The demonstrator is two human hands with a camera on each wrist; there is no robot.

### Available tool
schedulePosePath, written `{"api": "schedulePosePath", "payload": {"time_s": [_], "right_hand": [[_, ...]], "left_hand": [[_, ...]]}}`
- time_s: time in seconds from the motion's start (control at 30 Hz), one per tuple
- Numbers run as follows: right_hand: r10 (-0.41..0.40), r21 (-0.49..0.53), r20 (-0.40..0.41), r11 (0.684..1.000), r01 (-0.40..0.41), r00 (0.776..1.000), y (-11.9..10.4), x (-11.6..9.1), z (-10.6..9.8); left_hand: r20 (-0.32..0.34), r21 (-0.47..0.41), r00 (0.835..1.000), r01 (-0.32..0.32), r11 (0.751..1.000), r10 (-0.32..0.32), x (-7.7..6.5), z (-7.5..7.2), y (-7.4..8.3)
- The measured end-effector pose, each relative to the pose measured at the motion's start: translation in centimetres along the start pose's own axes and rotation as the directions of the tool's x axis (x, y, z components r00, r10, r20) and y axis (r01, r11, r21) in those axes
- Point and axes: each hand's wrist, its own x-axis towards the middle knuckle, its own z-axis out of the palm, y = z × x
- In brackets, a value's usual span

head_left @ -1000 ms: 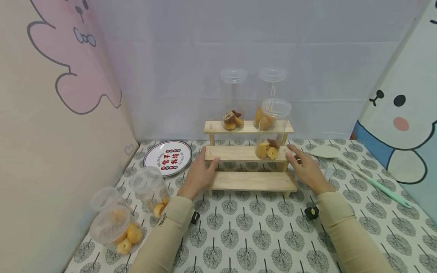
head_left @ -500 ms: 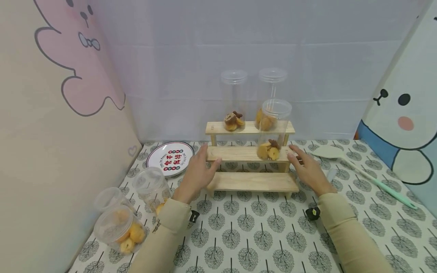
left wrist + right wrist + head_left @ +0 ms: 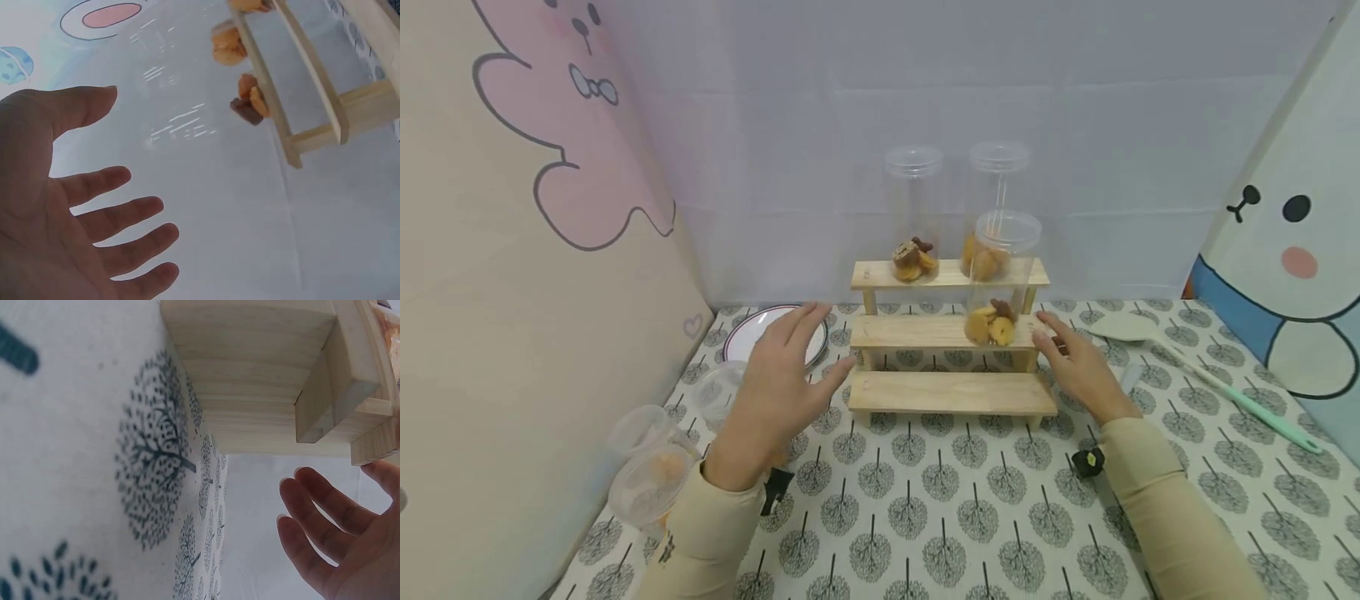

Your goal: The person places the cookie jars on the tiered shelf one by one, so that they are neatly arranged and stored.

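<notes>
A three-tier wooden display rack (image 3: 953, 393) stands mid-table. Two tall clear jars with cookies, the left jar (image 3: 913, 208) and the right jar (image 3: 1000, 179), stand on its top tier. A third cookie jar (image 3: 1006, 275) is on the right of the middle tier. My left hand (image 3: 767, 404) is off the rack, fingers spread and holding nothing; the left wrist view shows its bare palm (image 3: 56, 231). At the middle tier's right end is my right hand (image 3: 1084, 375). In the right wrist view, its index fingertip (image 3: 378, 470) touches the wood while other fingers stay loose.
Several clear containers, among them one jar (image 3: 651, 487), stand at the left, partly hidden by my left arm. Behind that hand lies a plate (image 3: 748, 333). A spoon with a mint handle (image 3: 1262, 410) lies at the right. Walls enclose the back and sides.
My left hand has let go of the rack's left end and moved left and toward me, its fingers spreading. The right hand stays at the right end. The rack and jars stand as before.
</notes>
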Motion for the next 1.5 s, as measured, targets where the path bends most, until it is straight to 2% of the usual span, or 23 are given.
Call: {"api": "schedulePosePath", "payload": {"time_s": [0.1, 0.27, 0.37, 0.5, 0.63, 0.83, 1.07, 1.3, 1.5], "right_hand": [[0.000, -0.005, 0.006, 1.000, 0.000, 1.000, -0.1, 0.1, -0.2], [0.006, -0.017, 0.004, 1.000, -0.005, 1.000, -0.1, 0.3, -0.4], [0.013, -0.022, 0.011, 1.000, -0.013, 1.000, -0.2, 0.3, -0.5], [0.008, -0.034, 0.018, 0.999, -0.008, 1.000, -0.3, 0.4, -0.6], [0.004, -0.047, 0.014, 0.999, -0.003, 1.000, -0.3, 0.5, -0.7], [0.012, -0.051, 0.029, 0.999, -0.011, 1.000, -0.5, 0.4, -1.0], [0.031, -0.027, 0.041, 0.999, -0.030, 0.999, -0.5, 0.0, -0.5], [0.036, -0.010, 0.039, 0.999, -0.036, 0.999, -0.4, -0.1, -0.4], [0.040, -0.005, 0.042, 0.999, -0.040, 0.998, -0.5, -0.1, -0.4]], "left_hand": [[-0.022, 0.052, 0.999, -0.025, 0.998, 0.026, -0.5, -1.9, -0.3], [-0.005, 0.153, 1.000, 0.024, 0.988, -0.024, -1.6, -4.3, -1.6], [0.019, 0.161, 0.997, 0.064, 0.985, -0.068, -2.6, -5.2, -3.0], [0.020, 0.117, 0.990, 0.133, 0.984, -0.137, -4.5, -5.7, -4.9], [0.010, 0.087, 0.983, 0.182, 0.979, -0.184, -6.0, -5.8, -6.5], [0.060, 0.081, 0.973, 0.218, 0.973, -0.223, -7.0, -5.1, -7.9], [0.119, 0.083, 0.959, 0.249, 0.965, -0.258, -7.3, -4.4, -8.2], [0.098, 0.082, 0.967, 0.227, 0.971, -0.234, -7.4, -3.9, -8.3], [0.118, 0.087, 0.958, 0.254, 0.963, -0.263, -7.6, -3.9, -8.1]]}}
